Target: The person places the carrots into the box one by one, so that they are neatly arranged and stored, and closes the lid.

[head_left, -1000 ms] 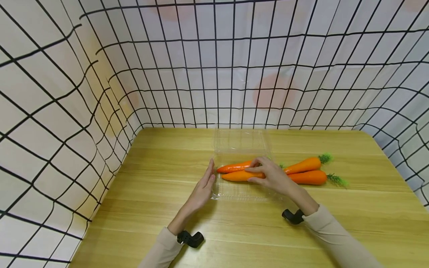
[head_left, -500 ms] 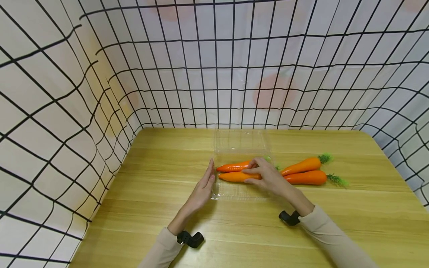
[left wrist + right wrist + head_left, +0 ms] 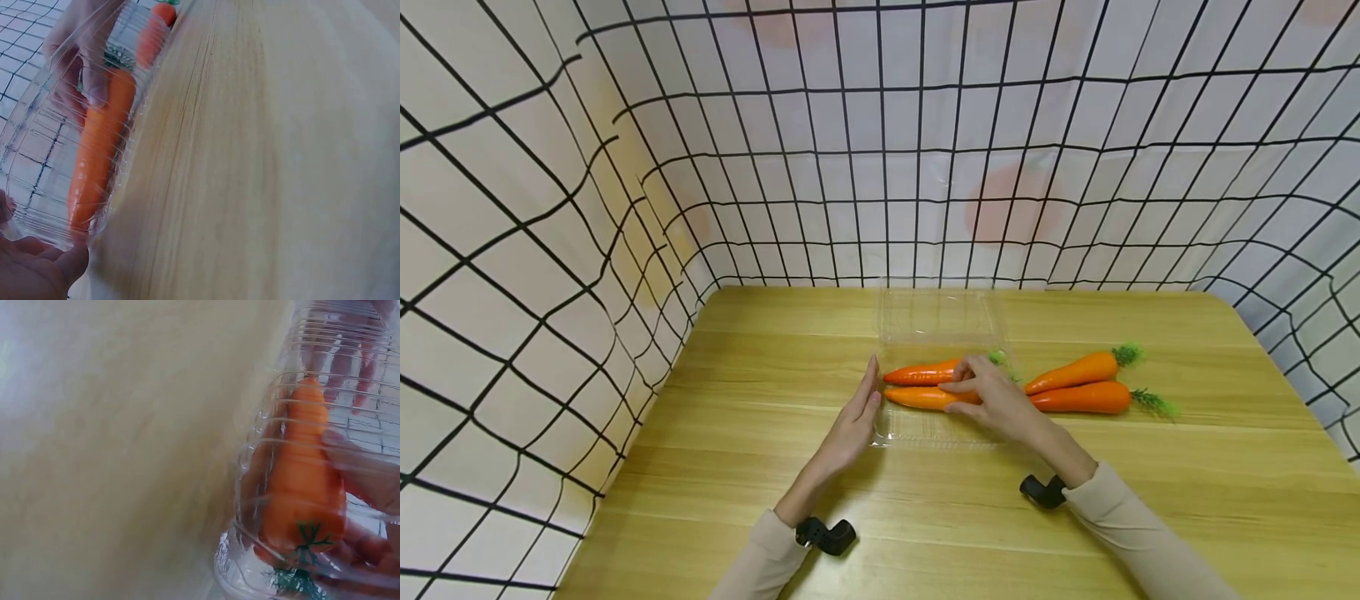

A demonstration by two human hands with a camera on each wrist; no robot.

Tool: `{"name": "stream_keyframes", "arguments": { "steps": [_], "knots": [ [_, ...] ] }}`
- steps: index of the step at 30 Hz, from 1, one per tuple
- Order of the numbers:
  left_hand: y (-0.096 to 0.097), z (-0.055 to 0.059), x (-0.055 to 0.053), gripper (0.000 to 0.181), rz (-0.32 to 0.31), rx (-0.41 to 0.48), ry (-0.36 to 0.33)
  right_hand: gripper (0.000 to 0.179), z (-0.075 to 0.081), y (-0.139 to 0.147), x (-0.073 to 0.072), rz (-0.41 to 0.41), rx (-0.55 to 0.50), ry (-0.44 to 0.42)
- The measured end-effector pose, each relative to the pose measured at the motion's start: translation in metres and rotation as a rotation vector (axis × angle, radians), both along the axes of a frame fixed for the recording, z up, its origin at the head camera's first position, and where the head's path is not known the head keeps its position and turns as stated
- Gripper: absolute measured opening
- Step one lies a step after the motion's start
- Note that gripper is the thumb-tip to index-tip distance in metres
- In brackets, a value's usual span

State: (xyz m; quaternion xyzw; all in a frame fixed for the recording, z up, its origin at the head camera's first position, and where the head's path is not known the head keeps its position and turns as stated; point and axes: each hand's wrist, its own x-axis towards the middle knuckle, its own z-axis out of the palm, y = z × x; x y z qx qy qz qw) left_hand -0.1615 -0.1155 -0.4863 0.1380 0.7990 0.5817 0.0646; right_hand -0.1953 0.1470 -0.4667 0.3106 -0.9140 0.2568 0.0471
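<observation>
A clear plastic clamshell box [image 3: 917, 435] lies with its lid [image 3: 936, 312] folded back on the table. Inside it, a red-orange carrot [image 3: 917, 373] lies behind a lighter orange carrot [image 3: 919, 398]. My right hand [image 3: 1003, 407] pinches the lighter carrot by its thick end, thumb on the near side. Through the clear wall, the right wrist view shows that carrot [image 3: 306, 469] with its green top. My left hand [image 3: 850, 429] rests against the box's left end, fingers fairly straight. The left wrist view has its thumb [image 3: 74, 264] at the box's end.
Two more carrots, an orange one [image 3: 1075, 371] and a redder one [image 3: 1086, 397], lie side by side right of the box, green tops pointing right. Black wire grid panels [image 3: 850, 179] stand round the back and sides of the wooden table [image 3: 760, 367].
My right hand has slid left with the lighter carrot, whose tip is now close to the box's left wall. The left hand has stayed in place.
</observation>
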Motion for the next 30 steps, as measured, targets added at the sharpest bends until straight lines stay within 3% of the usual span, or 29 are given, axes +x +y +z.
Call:
{"name": "stream_keyframes", "arguments": {
  "steps": [19,30],
  "knots": [
    [-0.001,-0.001,0.000,0.059,-0.002,0.006,-0.002,0.041,0.002,-0.005,0.003,-0.006,0.054,0.049],
    [-0.001,-0.002,-0.001,0.059,0.005,-0.007,-0.003,0.041,0.021,0.002,0.012,0.070,0.000,0.076]
  ]
}}
